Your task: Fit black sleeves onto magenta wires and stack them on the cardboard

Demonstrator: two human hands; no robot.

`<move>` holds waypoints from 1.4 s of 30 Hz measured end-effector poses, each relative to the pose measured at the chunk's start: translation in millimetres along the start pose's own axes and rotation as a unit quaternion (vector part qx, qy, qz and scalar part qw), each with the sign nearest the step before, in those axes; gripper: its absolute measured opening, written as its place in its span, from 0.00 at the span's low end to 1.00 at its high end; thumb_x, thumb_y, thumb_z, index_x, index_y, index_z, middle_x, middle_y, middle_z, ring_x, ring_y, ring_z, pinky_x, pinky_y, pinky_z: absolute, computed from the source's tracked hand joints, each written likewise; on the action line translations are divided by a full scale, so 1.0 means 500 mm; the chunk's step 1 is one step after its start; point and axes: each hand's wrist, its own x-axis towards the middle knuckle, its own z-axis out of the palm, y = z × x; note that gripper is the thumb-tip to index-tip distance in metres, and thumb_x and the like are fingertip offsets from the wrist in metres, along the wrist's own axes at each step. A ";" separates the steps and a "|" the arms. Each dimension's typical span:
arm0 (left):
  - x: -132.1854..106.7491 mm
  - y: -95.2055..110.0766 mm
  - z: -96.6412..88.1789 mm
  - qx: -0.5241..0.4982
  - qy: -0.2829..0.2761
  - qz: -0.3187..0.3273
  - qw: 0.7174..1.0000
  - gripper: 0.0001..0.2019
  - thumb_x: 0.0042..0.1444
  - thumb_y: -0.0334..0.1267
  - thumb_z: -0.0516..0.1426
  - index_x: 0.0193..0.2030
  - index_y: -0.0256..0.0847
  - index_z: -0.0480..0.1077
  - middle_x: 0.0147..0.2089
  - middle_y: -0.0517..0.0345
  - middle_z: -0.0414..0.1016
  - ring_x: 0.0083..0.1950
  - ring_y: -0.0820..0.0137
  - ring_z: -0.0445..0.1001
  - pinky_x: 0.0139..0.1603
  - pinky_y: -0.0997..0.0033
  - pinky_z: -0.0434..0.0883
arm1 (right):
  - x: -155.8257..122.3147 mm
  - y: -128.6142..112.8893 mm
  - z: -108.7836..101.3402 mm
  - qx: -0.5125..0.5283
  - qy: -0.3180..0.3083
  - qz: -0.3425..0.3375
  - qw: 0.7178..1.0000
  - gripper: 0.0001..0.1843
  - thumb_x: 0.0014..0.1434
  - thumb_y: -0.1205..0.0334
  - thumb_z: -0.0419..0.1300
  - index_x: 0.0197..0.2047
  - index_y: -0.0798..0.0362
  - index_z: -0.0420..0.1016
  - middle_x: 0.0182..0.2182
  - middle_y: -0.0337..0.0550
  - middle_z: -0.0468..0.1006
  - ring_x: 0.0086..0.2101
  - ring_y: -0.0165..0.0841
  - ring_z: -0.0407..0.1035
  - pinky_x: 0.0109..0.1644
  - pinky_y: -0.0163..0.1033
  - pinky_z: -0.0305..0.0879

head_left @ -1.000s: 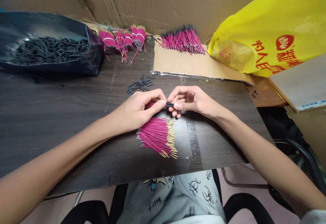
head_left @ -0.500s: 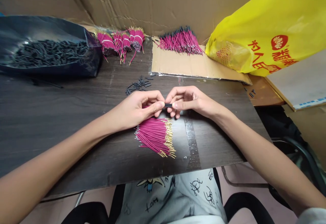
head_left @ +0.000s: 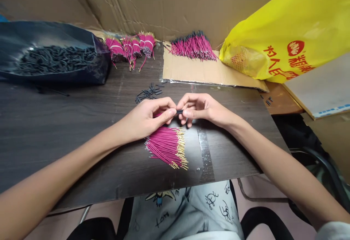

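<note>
My left hand [head_left: 157,118] is closed in a pinch above the near pile of wires. A bit of magenta wire [head_left: 156,115] shows between its thumb and fingers. Opposite it, my right hand [head_left: 199,109] pinches short black sleeves [head_left: 179,111] between thumb and fingers. The sleeves bridge the small gap between both sets of fingertips; the wire ends there are hidden. Just below lies a fanned pile of magenta wires [head_left: 165,145], gold tips to the right and silvery ends to the left. Loose black sleeves [head_left: 149,93] are scattered beyond my left hand.
A dark bag [head_left: 100,67] full of black sleeves stands at the back left, beside tied wire bundles [head_left: 116,47]. Black-tipped wires [head_left: 194,47] lie on a cardboard sheet [head_left: 191,71]. A yellow plastic bag [head_left: 273,36] is at the right. The table's front edge runs close to my lap.
My right fingertips have come slightly nearer to the left ones, and less of the black sleeves shows between them. Both hands keep their pinch; the view has shifted a little.
</note>
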 end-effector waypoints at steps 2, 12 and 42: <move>-0.002 0.001 -0.002 0.043 -0.003 0.019 0.999 0.12 0.69 0.42 0.55 0.38 0.38 0.72 0.28 0.62 0.71 0.26 0.75 0.64 0.28 0.75 0.61 | 0.001 0.002 0.001 0.004 0.005 0.006 1.000 0.16 0.60 0.59 0.73 0.46 0.58 0.75 0.36 0.43 0.82 0.35 0.30 0.78 0.36 0.33 0.77; -0.007 0.005 0.018 0.075 0.025 0.047 0.996 0.09 0.68 0.39 0.56 0.36 0.38 0.71 0.25 0.67 0.68 0.26 0.76 0.64 0.30 0.75 0.61 | 0.006 0.008 0.018 -0.011 0.062 -0.002 0.998 0.18 0.58 0.55 0.74 0.41 0.57 0.73 0.29 0.41 0.80 0.29 0.28 0.76 0.35 0.33 0.76; -0.005 0.028 0.000 -0.148 -0.054 -0.040 0.987 0.11 0.69 0.39 0.58 0.36 0.36 0.74 0.30 0.60 0.79 0.28 0.78 0.69 0.28 0.80 0.65 | 0.006 -0.002 0.077 -0.122 0.197 -0.111 0.967 0.13 0.63 0.56 0.69 0.38 0.57 0.74 0.29 0.38 0.78 0.28 0.24 0.71 0.34 0.32 0.70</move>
